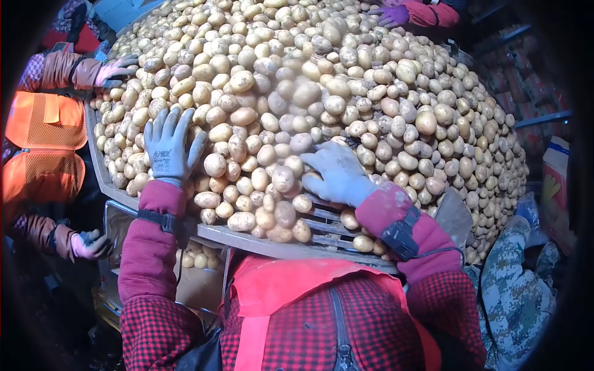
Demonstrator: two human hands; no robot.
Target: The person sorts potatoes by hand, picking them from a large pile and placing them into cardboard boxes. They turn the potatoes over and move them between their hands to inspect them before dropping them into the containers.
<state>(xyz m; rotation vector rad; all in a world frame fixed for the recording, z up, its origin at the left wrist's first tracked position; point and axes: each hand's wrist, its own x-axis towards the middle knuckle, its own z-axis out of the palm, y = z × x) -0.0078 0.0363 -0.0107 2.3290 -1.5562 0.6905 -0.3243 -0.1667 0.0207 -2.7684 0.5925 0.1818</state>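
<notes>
A big heap of potatoes lies on a table with a metal rim. My left hand, in a grey-blue work glove, rests palm down on the left part of the heap, its fingers stretched out. Further right, my right hand, gloved alike, reaches over the potatoes with its fingers pointing left and the thumb apart. No potato shows in either hand, though what lies under the palms is hidden. Below my right hand, dark slats show between a few potatoes near the rim.
On the left, a person in an orange vest has one gloved hand on the heap and another lower down. Another person's purple glove is at the far edge. A box with potatoes stands below the rim; camouflage clothing is at right.
</notes>
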